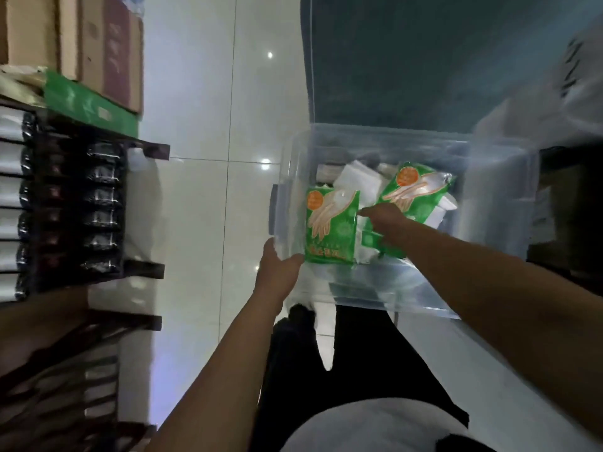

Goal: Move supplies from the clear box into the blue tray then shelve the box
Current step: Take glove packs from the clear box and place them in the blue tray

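A clear plastic box (489, 177) sits in front of me, holding two green glove packets and white packs. My left hand (277, 269) grips the box's near left rim. One green packet (329, 223) stands upright at the box's left side. My right hand (388, 223) reaches inside, fingers curled on the second green packet (417, 190), which leans to the right. White packs (355, 181) lie behind them. A dark blue-green surface (424, 60) lies beyond the box; I cannot tell whether it is the blue tray.
A dark shelf rack (75, 207) with wrapped black and white rolls stands on the left. Cardboard boxes (81, 44) and a green box (88, 102) sit on top of it. White tiled floor (212, 158) runs between rack and box. Blurred white bags (554, 93) are at upper right.
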The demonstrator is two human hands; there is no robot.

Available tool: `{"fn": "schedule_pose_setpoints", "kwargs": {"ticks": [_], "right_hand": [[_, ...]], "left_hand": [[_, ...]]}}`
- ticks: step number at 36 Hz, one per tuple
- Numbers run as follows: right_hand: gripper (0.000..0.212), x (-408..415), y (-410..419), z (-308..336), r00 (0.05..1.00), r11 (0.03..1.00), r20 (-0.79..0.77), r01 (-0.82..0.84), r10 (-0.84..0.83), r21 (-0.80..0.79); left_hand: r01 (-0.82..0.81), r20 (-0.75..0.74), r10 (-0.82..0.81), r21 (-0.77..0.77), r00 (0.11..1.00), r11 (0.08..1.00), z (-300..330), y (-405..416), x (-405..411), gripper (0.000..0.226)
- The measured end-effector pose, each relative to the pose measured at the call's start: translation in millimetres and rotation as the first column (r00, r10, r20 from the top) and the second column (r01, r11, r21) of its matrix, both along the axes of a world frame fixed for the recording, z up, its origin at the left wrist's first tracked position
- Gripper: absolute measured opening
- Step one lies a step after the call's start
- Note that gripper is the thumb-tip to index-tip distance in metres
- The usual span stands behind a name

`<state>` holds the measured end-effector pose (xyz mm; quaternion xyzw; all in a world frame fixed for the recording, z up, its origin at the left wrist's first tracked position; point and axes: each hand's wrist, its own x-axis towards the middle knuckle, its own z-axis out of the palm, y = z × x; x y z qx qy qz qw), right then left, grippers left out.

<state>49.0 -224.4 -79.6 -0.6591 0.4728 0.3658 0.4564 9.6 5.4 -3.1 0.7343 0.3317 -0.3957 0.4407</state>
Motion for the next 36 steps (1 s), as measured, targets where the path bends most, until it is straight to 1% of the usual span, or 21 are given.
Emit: {"fn": "schedule_pose_setpoints", "kwargs": {"ticks": [1,2,4,6,8,10,11,13,14,17,19,21,22,24,25,28,29,31,33,34,36], "right_hand": [[0.025,4.7,-0.3,-11.1,1.0,1.0,-0.027,0.004,-0.004,0.011],[0.024,7.5,0.4,-21.5,0.998,1.0,-0.053,0.016,-0.015,0.021],[0.031,11.7,3.8,-42.7,0.996,1.0,-0.087,0.016,-0.015,0.012],[0.036,14.9,10.8,-59.3,0.996,1.0,-0.083,-0.027,0.028,0.012],[0.038,17.7,17.7,-70.3,0.992,0.994,-0.069,-0.108,0.108,0.006],[0.036,17.8,22.2,-77.7,0.982,0.981,-0.05,-0.183,0.18,-0.06],[0.035,17.1,24.1,-80.2,0.981,0.979,-0.04,-0.192,0.189,-0.075],[0.028,13.8,29.6,-80.6,0.987,0.984,-0.021,-0.159,0.158,-0.085],[0.023,11.7,32.1,-78.0,0.993,0.989,-0.004,-0.118,0.118,-0.09],[0.002,3.3,38.1,-63.9,0.995,0.992,0.078,0.073,-0.065,-0.104],[0.008,-1.3,39.3,-48.1,0.981,0.988,0.176,0.103,-0.083,-0.111],[0.009,-4.0,38.0,-22.2,0.958,0.989,0.283,0.086,-0.049,-0.12],[0.014,-4.7,37.2,-6.8,0.943,0.989,0.331,0.064,-0.017,-0.131],[0.024,-5.1,33.6,26.9,0.902,0.986,0.425,-0.005,0.076,-0.165],[0.023,-4.8,31.8,45.4,0.878,0.983,0.463,-0.045,0.125,-0.179],[0.01,-1.9,25.0,100.3,0.792,0.956,0.539,-0.2,0.286,-0.214],[0.006,-1.1,23.5,118.6,0.748,0.933,0.559,-0.268,0.358,-0.239],[0.007,0.0,22.9,156.9,0.63,0.869,0.599,-0.382,0.495,-0.315],[0.008,-0.8,26.0,195.8,0.51,0.795,0.616,-0.466,0.6,-0.389],[0.006,-2.2,28.1,214.3,0.46,0.761,0.616,-0.492,0.64,-0.423],[0.006,-6.2,32.0,248.6,0.38,0.713,0.616,-0.505,0.69,-0.486]], "left_hand": [[-0.015,0.002,0.015,0.012,1.0,1.0,-3.3,-1.5,0.0,0.073],[-0.024,0.008,0.024,0.022,1.0,0.999,-5.8,-1.8,-0.9,0.074],[-0.026,0.023,0.026,0.032,0.999,0.999,-10.2,-0.6,-3.2,0.074],[-0.023,0.026,0.022,0.036,0.999,0.999,-13.0,1.6,-4.8,0.076],[-0.031,0.024,0.03,0.027,0.999,0.999,-15.7,3.8,-5.5,0.076],[-0.035,0.015,0.035,0.012,0.999,0.999,-16.9,5.7,-5.8,0.076],[-0.035,0.014,0.034,0.005,0.999,0.999,-17.5,7.1,-5.7,0.076],[-0.03,0.014,0.03,-0.009,0.999,1.0,-16.8,10.5,-4.9,0.075],[-0.027,0.017,0.027,-0.017,0.999,0.999,-15.6,12.4,-4.0,0.074],[-0.013,0.048,0.014,-0.016,0.999,1.0,-9.8,19.6,0.3,0.069],[0.008,0.084,-0.008,0.001,0.996,1.0,-1.7,25.9,4.3,0.069],[0.053,0.147,-0.055,0.018,0.988,0.998,11.8,33.7,10.8,0.072],[0.088,0.191,-0.093,0.031,0.977,0.996,20.2,38.0,14.8,0.072],[0.183,0.297,-0.194,0.065,0.935,0.981,41.1,47.3,24.5,0.071],[0.242,0.352,-0.255,0.081,0.901,0.967,53.0,51.4,29.7,0.071],[0.438,0.488,-0.44,0.125,0.754,0.89,89.7,55.8,48.4,0.072],[0.496,0.524,-0.49,0.141,0.697,0.857,101.9,54.7,55.5,0.073],[0.593,0.589,-0.561,0.166,0.581,0.788,126.8,49.5,69.5,0.077],[0.691,0.612,-0.622,0.164,0.489,0.704,151.5,40.3,81.4,0.078],[0.737,0.614,-0.646,0.149,0.454,0.659,164.0,35.0,86.2,0.075],[0.803,0.629,-0.67,0.12,0.393,0.583,186.9,24.0,93.2,0.057]]}}
